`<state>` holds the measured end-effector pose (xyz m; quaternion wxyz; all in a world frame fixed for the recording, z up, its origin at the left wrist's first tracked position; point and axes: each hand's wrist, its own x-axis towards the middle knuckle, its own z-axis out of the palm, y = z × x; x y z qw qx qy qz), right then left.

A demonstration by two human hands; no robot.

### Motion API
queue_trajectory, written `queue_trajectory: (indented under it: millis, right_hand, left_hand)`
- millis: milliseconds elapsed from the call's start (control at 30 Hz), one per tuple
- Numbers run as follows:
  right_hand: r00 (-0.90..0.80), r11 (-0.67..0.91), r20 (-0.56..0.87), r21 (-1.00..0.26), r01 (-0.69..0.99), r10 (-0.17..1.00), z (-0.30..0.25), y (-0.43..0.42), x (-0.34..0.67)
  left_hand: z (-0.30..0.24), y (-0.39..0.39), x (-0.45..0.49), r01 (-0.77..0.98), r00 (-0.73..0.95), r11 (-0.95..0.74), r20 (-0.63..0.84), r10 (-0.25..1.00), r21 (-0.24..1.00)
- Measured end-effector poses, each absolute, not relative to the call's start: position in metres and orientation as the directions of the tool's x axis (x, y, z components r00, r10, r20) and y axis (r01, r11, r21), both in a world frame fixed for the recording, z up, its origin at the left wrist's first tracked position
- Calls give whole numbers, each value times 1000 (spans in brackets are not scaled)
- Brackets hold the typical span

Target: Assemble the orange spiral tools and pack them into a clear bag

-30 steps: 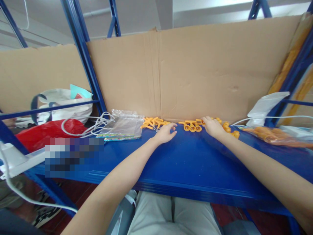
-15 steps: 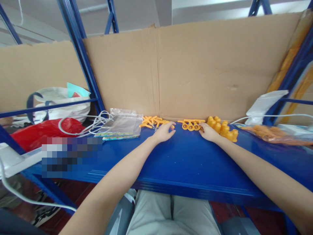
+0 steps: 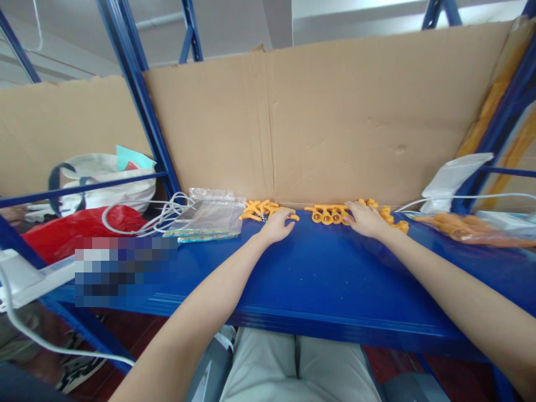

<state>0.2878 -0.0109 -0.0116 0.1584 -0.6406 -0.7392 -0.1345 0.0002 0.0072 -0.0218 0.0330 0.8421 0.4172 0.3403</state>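
Note:
Small orange plastic parts lie in clusters along the back of a blue shelf (image 3: 318, 273). My left hand (image 3: 277, 224) rests palm down with fingers stretched out, its fingertips touching the left cluster of branched orange parts (image 3: 260, 209). My right hand (image 3: 367, 219) lies flat with spread fingers over the right cluster of orange pegs (image 3: 391, 219), its fingertips at the middle row of orange ring-ended parts (image 3: 329, 213). Neither hand holds anything.
A cardboard sheet (image 3: 335, 117) backs the shelf. Clear plastic bags (image 3: 207, 215) and white cables (image 3: 142, 215) lie left, with a red bag (image 3: 71, 231) and a white tote (image 3: 104, 181) beyond the blue upright (image 3: 142, 106). At right lie a white pouch (image 3: 454, 176) and a bag of orange parts (image 3: 473, 230).
My right hand slid forward and right again, from the ring-ended parts onto the orange pegs, covering most of them. My left hand has settled slightly lower beside the branched parts.

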Motion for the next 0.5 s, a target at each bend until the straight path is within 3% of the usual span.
queue_trajectory:
  millis: [133,300,400,500]
  right_hand:
    - [-34,11,409,58,998,912,1,-17,299]
    - [116,-126,277,21,992,954,10,-23,312]
    - [181,-172,189,-60,983,965,14,-26,315]
    - [190,-186,174,-35,982,966,16,-25,316]
  left_hand:
    - [-24,13,-7,822,308,-483,479,822,301]
    - [-25,11,-13,920,220,-270,195,956,285]
    - [-24,10,-13,934,228,-244,90,970,260]
    - [-25,12,-14,933,259,-269,71,963,239]
